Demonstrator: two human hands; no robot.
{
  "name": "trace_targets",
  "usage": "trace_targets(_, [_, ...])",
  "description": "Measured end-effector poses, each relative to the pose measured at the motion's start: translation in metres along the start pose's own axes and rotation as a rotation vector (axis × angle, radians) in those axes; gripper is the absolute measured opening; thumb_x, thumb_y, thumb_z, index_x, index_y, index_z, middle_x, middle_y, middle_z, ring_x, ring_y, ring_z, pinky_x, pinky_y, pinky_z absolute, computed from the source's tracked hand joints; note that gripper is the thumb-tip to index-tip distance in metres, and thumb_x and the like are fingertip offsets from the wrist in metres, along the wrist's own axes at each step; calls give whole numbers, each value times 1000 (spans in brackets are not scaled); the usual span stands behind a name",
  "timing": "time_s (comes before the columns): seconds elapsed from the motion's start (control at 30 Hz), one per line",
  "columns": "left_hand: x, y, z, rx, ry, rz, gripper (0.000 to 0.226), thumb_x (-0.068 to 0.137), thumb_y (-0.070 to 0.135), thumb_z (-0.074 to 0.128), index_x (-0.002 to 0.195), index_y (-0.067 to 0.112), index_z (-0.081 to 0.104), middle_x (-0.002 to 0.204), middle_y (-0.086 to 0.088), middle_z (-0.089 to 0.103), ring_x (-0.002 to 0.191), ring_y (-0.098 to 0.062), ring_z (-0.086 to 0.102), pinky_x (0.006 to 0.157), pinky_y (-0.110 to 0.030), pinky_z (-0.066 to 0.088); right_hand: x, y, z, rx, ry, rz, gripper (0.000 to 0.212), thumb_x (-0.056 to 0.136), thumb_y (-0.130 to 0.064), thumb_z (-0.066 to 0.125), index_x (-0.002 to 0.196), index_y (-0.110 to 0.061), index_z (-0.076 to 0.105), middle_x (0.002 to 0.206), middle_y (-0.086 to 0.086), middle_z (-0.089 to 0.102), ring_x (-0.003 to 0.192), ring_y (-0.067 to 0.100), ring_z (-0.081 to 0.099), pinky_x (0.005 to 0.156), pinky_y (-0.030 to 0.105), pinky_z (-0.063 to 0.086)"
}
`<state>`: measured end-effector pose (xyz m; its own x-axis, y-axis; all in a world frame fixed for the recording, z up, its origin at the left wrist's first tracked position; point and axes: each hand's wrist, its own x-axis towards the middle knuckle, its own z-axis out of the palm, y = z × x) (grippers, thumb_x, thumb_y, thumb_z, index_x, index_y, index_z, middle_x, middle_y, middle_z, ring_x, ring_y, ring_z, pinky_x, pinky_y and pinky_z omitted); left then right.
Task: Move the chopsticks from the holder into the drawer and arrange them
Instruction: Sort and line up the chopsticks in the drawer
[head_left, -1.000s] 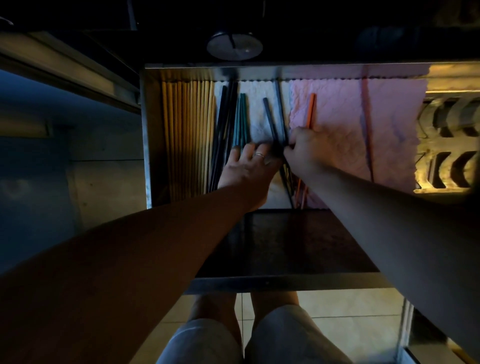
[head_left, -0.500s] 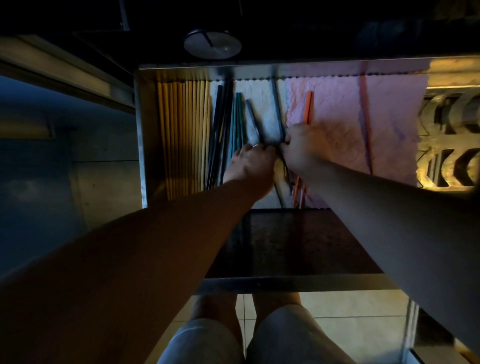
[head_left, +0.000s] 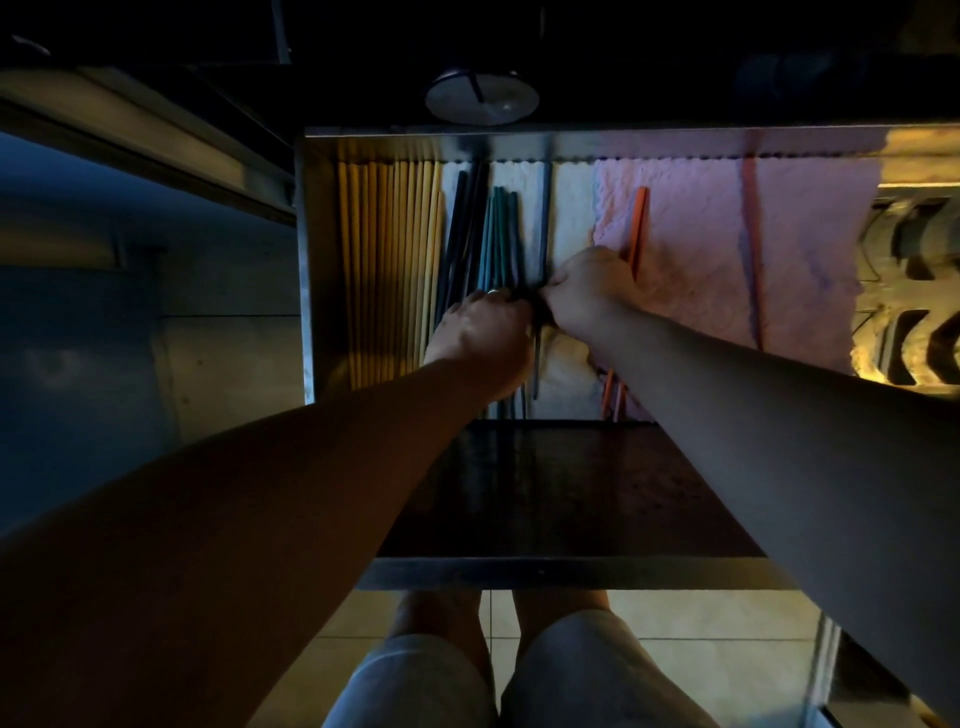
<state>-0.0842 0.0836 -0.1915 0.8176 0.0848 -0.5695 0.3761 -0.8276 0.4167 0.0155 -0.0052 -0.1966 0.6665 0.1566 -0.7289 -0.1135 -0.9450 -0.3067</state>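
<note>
The metal drawer (head_left: 306, 270) is pulled open. In it lie a row of yellow chopsticks (head_left: 387, 270) at the left, then dark chopsticks (head_left: 460, 234), teal chopsticks (head_left: 496, 234), one grey chopstick (head_left: 544, 223) and orange chopsticks (head_left: 638, 228). My left hand (head_left: 480, 335) lies over the teal and dark sticks with its fingers curled down onto them. My right hand (head_left: 584, 296) pinches the grey chopstick at its middle, and the two hands touch there. A round metal holder (head_left: 480, 98) with one dark stick in it stands beyond the drawer.
A white liner (head_left: 571, 208) and a pink cloth (head_left: 696, 249) cover the drawer floor; a reddish strip (head_left: 751, 234) runs down the cloth. A dark shelf (head_left: 561, 493) lies in front of the drawer. A patterned yellow-lit grille (head_left: 914, 291) is at the right. My knees show over a tiled floor below.
A slanted grey chopstick has been drawn left against the teal group and now lies straight. My left fingers have curled down, and both hands have closed in on each other.
</note>
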Motion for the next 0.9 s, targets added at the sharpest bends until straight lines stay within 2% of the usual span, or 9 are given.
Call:
trace_targets(0.1, [-6,-3,-3,31,43,7,32,96,24,43,123,28,60,124,-3,59,118,-27,54,97,-46,48,-2,-1,-1,5,42,-24,20,86,-22,63,98,-11,74,97,6,73,87,20,67,67,18,48])
trace_targets(0.17, [-10,-6,-7,102,114,-17,32,95,27,47,125,26,57,130,-4,50,120,-28,46,98,-44,43,-7,-2,-3,35,88,-60,23,89,-17,57,105,-12,73,108,5,71,100,19,65,78,16,43])
trace_targets(0.23, [-13,-10,-10,161,153,-24,42,93,30,49,135,29,49,142,-3,39,126,-29,37,100,-45,37,-9,-3,-3,89,99,-76,27,89,-15,54,112,-16,70,118,2,67,109,16,61,82,13,38])
trace_targets(0.37, [-17,-18,-11,183,18,-11,70,93,23,47,153,37,14,163,8,5,147,-26,7,115,-48,19,-12,-6,2,129,89,-95,27,89,-12,53,110,-14,71,115,4,68,107,17,62,84,15,42])
trace_targets(0.53, [-20,-25,-8,171,-42,-18,73,96,22,42,156,33,1,163,13,-12,150,-18,-9,118,-44,5,-17,-9,4,140,127,-109,24,87,-11,53,101,-11,73,107,7,71,102,21,64,92,27,50])
trace_targets(0.6, [-20,-26,-7,163,-56,-18,74,96,22,41,156,32,-2,162,12,-15,149,-16,-12,118,-42,1,-18,-11,7,173,99,-116,22,85,-9,55,94,-11,75,99,9,73,95,23,67,89,35,55])
trace_targets(0.67, [-20,-27,-7,153,-64,-16,76,96,21,41,155,32,-5,162,12,-17,149,-15,-14,119,-41,0,-19,-12,11,180,72,-109,22,85,-9,54,88,-11,75,92,9,73,88,23,68,83,37,57])
trace_targets(0.8, [-20,-26,-7,157,-64,-8,74,96,21,40,155,31,-3,162,12,-17,149,-15,-14,120,-43,1,-20,-10,10,168,94,-106,21,87,-10,53,89,-12,74,88,5,70,85,20,67,76,24,53])
trace_targets(0.9, [-21,-23,-8,170,-41,-9,71,96,22,40,156,31,2,163,10,-13,150,-18,-11,120,-43,2,-20,-3,7,152,89,-89,22,88,-11,52,96,-14,73,94,1,69,88,14,63,75,19,45])
